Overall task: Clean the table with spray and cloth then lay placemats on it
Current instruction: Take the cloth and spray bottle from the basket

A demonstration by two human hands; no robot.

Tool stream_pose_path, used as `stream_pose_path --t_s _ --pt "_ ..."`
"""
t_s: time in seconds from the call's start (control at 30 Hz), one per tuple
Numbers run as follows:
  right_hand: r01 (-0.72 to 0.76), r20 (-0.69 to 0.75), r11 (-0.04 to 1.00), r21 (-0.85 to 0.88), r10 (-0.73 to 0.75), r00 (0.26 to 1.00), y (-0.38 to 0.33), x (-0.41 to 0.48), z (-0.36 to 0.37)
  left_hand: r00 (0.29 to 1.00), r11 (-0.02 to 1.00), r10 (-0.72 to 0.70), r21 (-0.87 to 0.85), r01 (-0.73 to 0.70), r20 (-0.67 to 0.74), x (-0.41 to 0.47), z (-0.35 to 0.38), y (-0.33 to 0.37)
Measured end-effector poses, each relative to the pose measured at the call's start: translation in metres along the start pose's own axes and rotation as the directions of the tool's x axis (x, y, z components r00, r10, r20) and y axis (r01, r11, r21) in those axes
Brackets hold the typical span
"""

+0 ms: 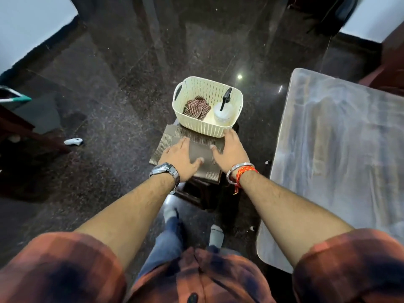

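Observation:
A stack of brown woven placemats [172, 133] lies on a low dark stool [196, 193] in front of me. My left hand [181, 156] rests flat on the placemats with straight fingers. My right hand [229, 149] lies with spread fingers at the right side of the stack, its fingertips by the base of a cream plastic basket [203, 125]. The basket stands on the far part of the stack and holds a checked cloth [196, 107] and a clear spray bottle [223, 110] with a black trigger. The table [336, 149] with a shiny streaked top stands to my right.
Dark polished stone floor surrounds the stool. A small white object [74, 141] lies on the floor at left, near dark wooden furniture [21, 132]. A dark chair [391, 68] stands beyond the table's far end. My feet [192, 224] are just behind the stool.

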State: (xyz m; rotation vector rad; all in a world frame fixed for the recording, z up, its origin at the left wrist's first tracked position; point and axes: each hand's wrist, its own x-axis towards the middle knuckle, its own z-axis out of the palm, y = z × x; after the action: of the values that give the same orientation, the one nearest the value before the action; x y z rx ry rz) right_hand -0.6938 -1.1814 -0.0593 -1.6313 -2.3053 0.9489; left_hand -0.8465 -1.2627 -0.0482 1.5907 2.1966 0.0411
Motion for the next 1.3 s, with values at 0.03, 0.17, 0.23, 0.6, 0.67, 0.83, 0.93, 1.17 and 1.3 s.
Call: stream_pose_path --t_s 0.03,0.17,0.23,0.6,0.67,0.83,0.93,1.17,1.3 --pt "-0.030 -0.009 0.999 0.015 0.030 1.000 -0.004 0.013 0.002 1.000 1.000 0.017 0.025 -0.017 0.026 0.016 -0.002 -0.005" --pt "-0.158 -0.104 0.983 0.095 0.168 0.980 -0.019 0.058 0.010 0.994 0.997 0.079 -0.016 -0.078 0.080 0.076 -0.016 -0.028" --pt "-0.220 -0.107 0.966 0.137 0.235 0.966 -0.026 0.078 0.014 0.988 0.994 0.111 -0.024 -0.109 0.107 0.103 -0.027 -0.037" --pt "-0.418 -0.255 0.820 0.392 0.533 0.807 -0.025 0.205 0.037 0.966 0.979 0.163 -0.158 -0.132 0.199 0.259 -0.015 -0.037" --pt "-0.436 -0.246 0.772 0.462 0.584 0.773 -0.019 0.225 0.042 0.965 0.987 0.125 -0.130 -0.096 0.231 0.287 -0.003 -0.032" --pt "-0.442 -0.238 0.614 0.655 0.722 0.650 -0.006 0.254 0.063 0.938 0.998 -0.065 0.009 0.066 0.339 0.346 0.027 -0.028" --pt "-0.374 -0.226 0.512 0.774 0.774 0.592 0.001 0.265 0.067 0.906 0.974 -0.222 0.032 0.226 0.359 0.369 0.042 -0.031" --pt "-0.156 -0.354 0.564 0.811 0.686 0.635 0.024 0.282 0.073 0.851 0.917 -0.388 0.052 0.396 0.355 0.387 0.062 -0.030" --pt "-0.112 -0.319 0.507 0.855 0.683 0.656 0.029 0.289 0.070 0.849 0.935 -0.352 0.100 0.341 0.395 0.383 0.074 -0.030"
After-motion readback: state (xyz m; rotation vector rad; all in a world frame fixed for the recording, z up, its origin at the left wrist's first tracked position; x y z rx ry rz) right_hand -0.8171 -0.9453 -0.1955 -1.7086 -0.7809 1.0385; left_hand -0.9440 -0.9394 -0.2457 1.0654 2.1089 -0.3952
